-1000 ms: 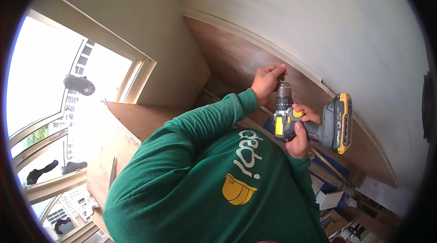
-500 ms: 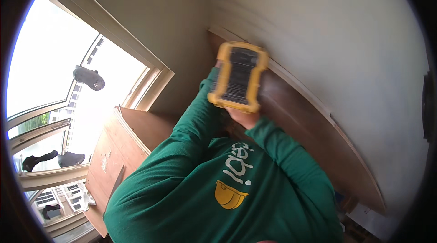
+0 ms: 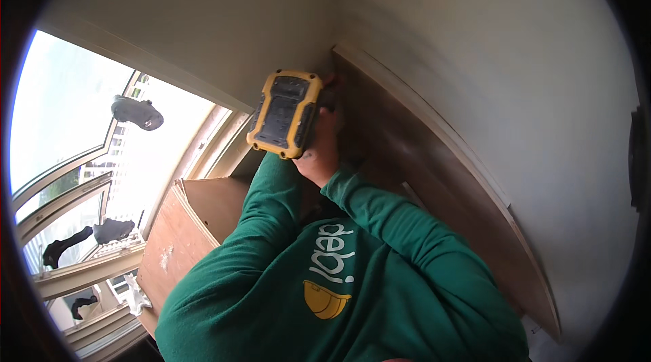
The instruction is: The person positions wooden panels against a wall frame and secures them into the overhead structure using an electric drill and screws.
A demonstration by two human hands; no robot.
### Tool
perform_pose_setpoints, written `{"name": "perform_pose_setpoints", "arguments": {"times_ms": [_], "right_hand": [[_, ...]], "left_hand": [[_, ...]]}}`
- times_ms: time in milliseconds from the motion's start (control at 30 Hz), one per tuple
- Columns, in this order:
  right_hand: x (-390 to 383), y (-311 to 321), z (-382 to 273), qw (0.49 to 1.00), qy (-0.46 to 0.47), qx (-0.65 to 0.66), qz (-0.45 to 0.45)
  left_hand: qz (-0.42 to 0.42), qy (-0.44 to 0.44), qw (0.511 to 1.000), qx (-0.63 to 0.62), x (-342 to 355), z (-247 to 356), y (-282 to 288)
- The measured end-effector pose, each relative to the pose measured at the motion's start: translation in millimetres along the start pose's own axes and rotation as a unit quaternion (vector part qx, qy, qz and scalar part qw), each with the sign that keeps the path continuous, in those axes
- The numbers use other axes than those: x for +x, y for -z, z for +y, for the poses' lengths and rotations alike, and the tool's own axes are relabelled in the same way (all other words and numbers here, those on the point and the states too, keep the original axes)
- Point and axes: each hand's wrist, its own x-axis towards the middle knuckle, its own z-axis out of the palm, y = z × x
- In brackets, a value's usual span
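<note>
A yellow-and-black cordless power tool (image 3: 285,114) is raised in front of me, its broad rectangular base turned up toward the view. Its working end is hidden, so the exact kind cannot be told. My right hand (image 3: 320,157) is closed on it, just behind and to the right of the base. The left forearm, in a green sleeve, reaches up beneath the tool. My left hand is hidden behind the base, and its fingers do not show. Beyond the tool, a brown wooden panel (image 3: 434,165) runs along the wall.
At the left, a window (image 3: 68,125) stands with sashes swung out, dark fittings near it. A plywood box (image 3: 178,233) sits below the sill, close to my left arm. Pale walls (image 3: 508,77) meet in the corner ahead, with a light strip (image 3: 434,114) along the panel's top edge.
The power tool has moved left and is tilted slightly differently, with both arms following. More of my right hand shows now. The view has also shifted a little.
</note>
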Motion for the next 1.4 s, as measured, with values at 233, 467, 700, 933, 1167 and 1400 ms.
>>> {"name": "perform_pose_setpoints", "arguments": {"times_ms": [233, 467, 700, 933, 1167, 1400], "right_hand": [[14, 19, 1, 0.999, 0.038, 0.024, 0.013], [14, 40, 4, 0.999, 0.05, 0.011, -0.013], [-90, 128, 28, 0.969, 0.013, -0.103, -0.224], [-247, 249, 79, 0.87, -0.424, 0.077, -0.242], [-379, 338, 103, 0.703, -0.594, -0.144, -0.364], [-410, 354, 103, 0.719, -0.577, -0.144, -0.359]], "left_hand": [[0.014, 0.001, 1.0, -0.001, 8, 4, -3], [-0.018, -0.015, 1.0, -0.014, 37, 3, -15], [0.026, -0.148, 0.979, 0.139, 98, -37, -44], [-0.011, -0.34, 0.691, 0.638, 39, -238, -12], [0.06, -0.085, 0.926, 0.362, -221, -328, 116], [0.49, -0.192, 0.51, 0.681, -330, -179, 242]]}}
